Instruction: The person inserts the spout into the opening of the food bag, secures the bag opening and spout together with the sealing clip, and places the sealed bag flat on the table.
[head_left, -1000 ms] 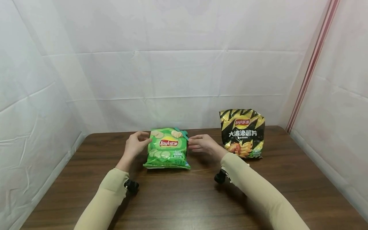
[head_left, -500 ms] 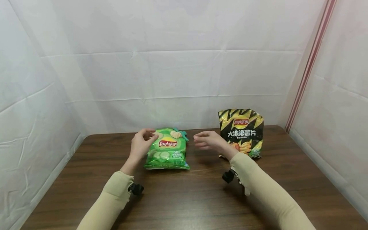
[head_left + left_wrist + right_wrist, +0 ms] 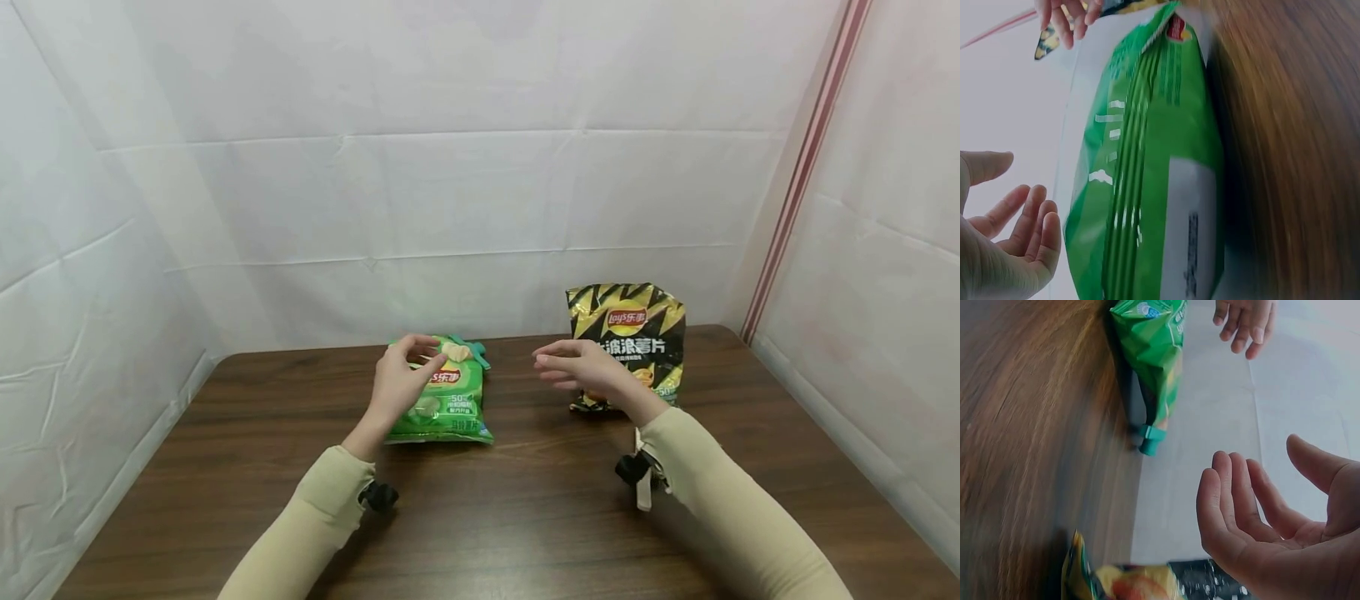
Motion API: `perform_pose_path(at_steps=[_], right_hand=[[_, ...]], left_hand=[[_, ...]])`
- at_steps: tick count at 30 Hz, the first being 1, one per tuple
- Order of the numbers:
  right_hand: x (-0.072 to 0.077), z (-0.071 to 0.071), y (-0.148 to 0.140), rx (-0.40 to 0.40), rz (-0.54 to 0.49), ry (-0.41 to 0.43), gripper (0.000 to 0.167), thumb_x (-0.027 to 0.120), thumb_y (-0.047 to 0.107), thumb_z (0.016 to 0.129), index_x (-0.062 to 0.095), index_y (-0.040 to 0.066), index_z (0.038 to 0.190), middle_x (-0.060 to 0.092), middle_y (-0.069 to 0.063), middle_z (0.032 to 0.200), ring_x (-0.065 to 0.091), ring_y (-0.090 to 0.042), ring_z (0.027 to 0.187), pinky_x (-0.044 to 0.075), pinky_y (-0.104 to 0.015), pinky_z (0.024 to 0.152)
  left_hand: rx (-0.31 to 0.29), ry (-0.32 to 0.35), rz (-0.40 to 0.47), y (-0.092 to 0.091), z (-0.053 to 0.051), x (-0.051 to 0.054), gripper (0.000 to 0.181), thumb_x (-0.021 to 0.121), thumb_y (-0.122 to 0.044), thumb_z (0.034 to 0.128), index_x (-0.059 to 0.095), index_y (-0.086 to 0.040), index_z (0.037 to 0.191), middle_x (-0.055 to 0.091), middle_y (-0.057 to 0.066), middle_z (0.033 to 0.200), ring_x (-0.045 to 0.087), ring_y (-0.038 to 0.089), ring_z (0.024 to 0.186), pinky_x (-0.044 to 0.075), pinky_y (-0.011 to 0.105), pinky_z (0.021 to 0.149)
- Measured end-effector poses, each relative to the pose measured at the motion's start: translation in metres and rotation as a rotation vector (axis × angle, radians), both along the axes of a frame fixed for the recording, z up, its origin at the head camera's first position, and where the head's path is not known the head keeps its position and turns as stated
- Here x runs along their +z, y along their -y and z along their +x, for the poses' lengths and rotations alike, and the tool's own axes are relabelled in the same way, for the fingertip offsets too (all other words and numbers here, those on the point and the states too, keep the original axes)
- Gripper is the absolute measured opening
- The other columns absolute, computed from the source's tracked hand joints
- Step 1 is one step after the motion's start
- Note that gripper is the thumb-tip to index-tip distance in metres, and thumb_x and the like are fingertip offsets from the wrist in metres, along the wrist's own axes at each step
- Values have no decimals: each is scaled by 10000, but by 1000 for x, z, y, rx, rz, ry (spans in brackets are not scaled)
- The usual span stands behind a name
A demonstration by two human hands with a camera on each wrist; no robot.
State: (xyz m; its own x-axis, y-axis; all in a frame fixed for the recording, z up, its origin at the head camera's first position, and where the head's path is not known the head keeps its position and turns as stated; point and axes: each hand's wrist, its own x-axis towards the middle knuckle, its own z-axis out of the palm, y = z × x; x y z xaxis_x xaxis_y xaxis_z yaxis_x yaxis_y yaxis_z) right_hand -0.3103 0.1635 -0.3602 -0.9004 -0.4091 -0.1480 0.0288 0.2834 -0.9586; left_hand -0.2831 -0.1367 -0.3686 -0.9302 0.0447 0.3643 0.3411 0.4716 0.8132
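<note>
A green chip bag [image 3: 450, 400] lies on the table, and a teal bag clip [image 3: 477, 351] sits across its far end. My left hand [image 3: 401, 379] hovers in front of the bag, hiding part of its left side. The left wrist view shows those fingers [image 3: 1019, 231] loosely bent and apart from the bag. My right hand [image 3: 588, 371] is in front of a black and yellow chip bag [image 3: 663, 342], which stands upright and is partly covered. In the right wrist view the right fingers [image 3: 1241, 494] are spread from the thumb and hold nothing.
On the brown wooden table [image 3: 510, 517], a thin pale stick-like piece [image 3: 643, 492] shows beneath my right wrist; its kind is unclear. White sheeting [image 3: 465, 192] encloses the back and both sides.
Both hands have moved right: the left now covers part of the green bag, the right has left the clip's side and come before the black bag. The pale piece has come into view.
</note>
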Motion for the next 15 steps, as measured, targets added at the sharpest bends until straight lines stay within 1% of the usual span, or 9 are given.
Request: perform_pose_path(at_steps=[2, 6, 8, 11, 15], right_hand=[[1, 3, -6, -2, 8, -9, 459, 579, 308, 951, 531, 26, 1310, 555, -222, 1312, 576, -333, 1175, 468, -447, 961], [2, 8, -21, -19, 32, -16, 489, 585, 346, 943, 527, 35, 1316, 538, -227, 1331, 586, -304, 1167, 482, -426, 949], [1, 11, -28, -29, 37, -12, 513, 588, 360, 938, 518, 30, 1324, 536, -225, 1334, 585, -305, 1169, 481, -429, 949], [-1, 14, -39, -38, 59, -27, 536, 585, 372, 937, 507, 19, 1333, 547, -220, 1323, 596, -298, 1152, 488, -433, 937], [-4, 19, -52, -58, 92, -49, 531, 591, 385, 931, 528, 26, 1316, 559, -224, 1304, 610, -305, 1129, 507, -418, 908]], left_hand=[[-20, 2, 6, -6, 0, 0, 272, 660, -197, 901, 631, -70, 1139, 660, 141, 1006, 613, 288, 945, 499, 390, 800], [-63, 6, 6, -18, -1, -2, 300, 658, -226, 904, 626, -51, 1145, 665, 132, 1004, 620, 280, 929, 502, 381, 808], [-83, 8, -1, -24, 0, -4, 304, 661, -232, 901, 626, -52, 1144, 669, 117, 1008, 625, 264, 922, 507, 368, 795], [-111, 17, 17, -31, 1, -6, 268, 671, -206, 893, 632, -70, 1120, 668, 104, 1009, 626, 250, 921, 503, 352, 800], [-127, 32, 15, -42, 2, -9, 241, 688, -197, 878, 637, -107, 1095, 673, 85, 984, 626, 247, 883, 498, 326, 758]])
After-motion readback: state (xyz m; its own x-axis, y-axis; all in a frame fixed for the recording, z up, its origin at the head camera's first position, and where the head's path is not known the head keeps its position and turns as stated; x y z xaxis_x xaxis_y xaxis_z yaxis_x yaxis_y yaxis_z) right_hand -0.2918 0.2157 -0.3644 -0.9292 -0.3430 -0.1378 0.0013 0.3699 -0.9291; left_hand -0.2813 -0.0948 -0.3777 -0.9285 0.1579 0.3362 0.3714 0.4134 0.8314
